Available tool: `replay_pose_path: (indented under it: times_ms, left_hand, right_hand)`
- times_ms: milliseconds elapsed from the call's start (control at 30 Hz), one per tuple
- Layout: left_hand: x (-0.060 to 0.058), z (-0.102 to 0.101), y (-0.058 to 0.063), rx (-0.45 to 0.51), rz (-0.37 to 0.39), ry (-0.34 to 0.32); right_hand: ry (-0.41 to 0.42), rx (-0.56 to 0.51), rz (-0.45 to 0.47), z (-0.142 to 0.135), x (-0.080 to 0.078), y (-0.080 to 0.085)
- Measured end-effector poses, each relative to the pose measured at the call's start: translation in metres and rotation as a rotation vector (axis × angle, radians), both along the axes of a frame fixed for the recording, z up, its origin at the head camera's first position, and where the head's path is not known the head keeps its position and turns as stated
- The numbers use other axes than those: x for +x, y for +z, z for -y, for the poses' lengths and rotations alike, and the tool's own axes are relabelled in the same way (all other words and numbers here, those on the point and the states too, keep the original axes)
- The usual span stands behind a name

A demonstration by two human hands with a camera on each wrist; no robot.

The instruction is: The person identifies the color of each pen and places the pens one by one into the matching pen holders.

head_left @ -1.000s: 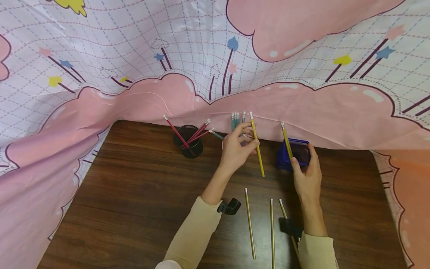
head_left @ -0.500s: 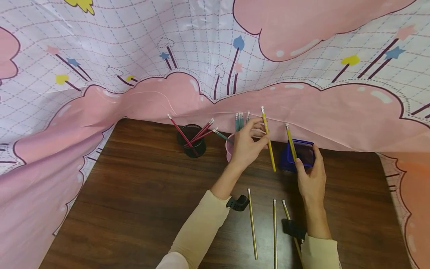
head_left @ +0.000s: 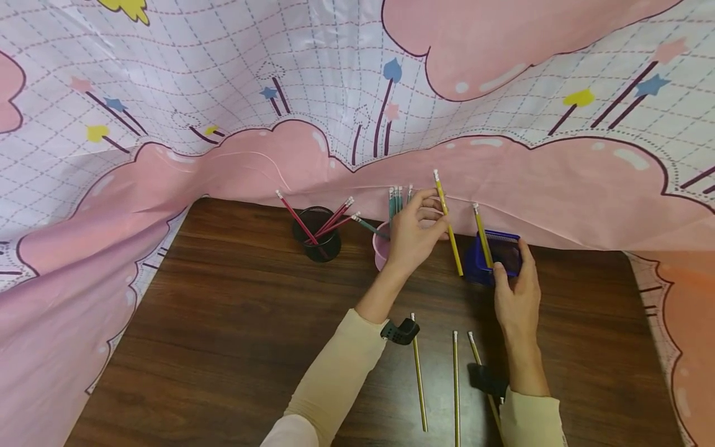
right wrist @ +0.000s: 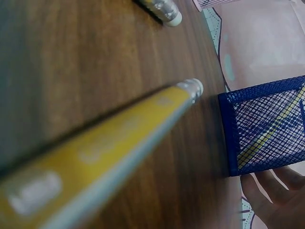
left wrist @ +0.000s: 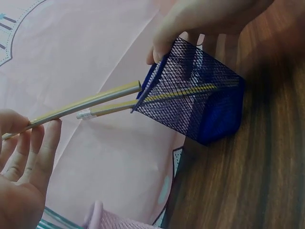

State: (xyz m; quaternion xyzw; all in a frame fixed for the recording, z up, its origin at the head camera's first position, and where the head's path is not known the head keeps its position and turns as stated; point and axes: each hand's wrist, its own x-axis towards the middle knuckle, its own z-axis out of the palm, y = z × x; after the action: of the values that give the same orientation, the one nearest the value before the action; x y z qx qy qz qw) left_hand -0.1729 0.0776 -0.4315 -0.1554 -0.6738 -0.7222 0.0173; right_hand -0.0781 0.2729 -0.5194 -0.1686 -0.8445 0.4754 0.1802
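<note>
My left hand (head_left: 412, 241) pinches a yellow pencil (head_left: 450, 239) between thumb and fingers, its white eraser end up. The pencil's lower end is just left of the blue mesh pencil holder (head_left: 478, 273) in the head view. In the left wrist view that end (left wrist: 136, 87) overlaps the holder's rim. My right hand (head_left: 517, 301) grips the holder, thumb on the near side and fingers along the right side. One yellow pencil (head_left: 481, 234) leans inside the holder, eraser up, and shows through the mesh in the right wrist view.
Left of the hands stand a black mesh cup (head_left: 323, 249) with several red pencils and a pink cup (head_left: 380, 249) with several teal pencils. Yellow pencils (head_left: 455, 379) lie on the wooden table (head_left: 223, 347) near the right forearm. A patterned cloth (head_left: 357, 149) hangs behind.
My left hand has moved right with the yellow pencil, bringing its lower end closer to the blue holder. My right hand keeps its grip on the holder.
</note>
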Motion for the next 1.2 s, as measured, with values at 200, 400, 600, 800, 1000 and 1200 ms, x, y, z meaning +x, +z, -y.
replay_pose_path:
  times_ms: [200, 400, 600, 800, 1000, 1200]
  left_hand:
    - [-0.005, -0.009, 0.006, 0.039, -0.003, 0.027]
    - [-0.01, -0.02, 0.006, 0.076, -0.018, 0.056]
    - [-0.013, -0.025, 0.006, 0.068, -0.01, 0.072]
    - [-0.012, -0.029, 0.005, 0.051, -0.002, 0.078]
    - [-0.004, -0.032, 0.013, -0.003, -0.045, 0.065]
    - [-0.006, -0.044, -0.007, -0.124, -0.069, 0.064]
  right_hand:
    - [0.0, 0.006, -0.013, -0.001, 0.0, -0.001]
    - [-0.002, 0.022, -0.013, -0.001, 0.001, -0.001]
    - [0.002, 0.033, 0.002, -0.001, 0.001, 0.0]
    - [0.002, 0.041, 0.007, -0.001, 0.001, 0.001]
    - [0.012, 0.035, 0.008, -0.001, 0.001, 0.0]
    - [0.016, 0.044, 0.013, -0.001, 0.001, 0.0]
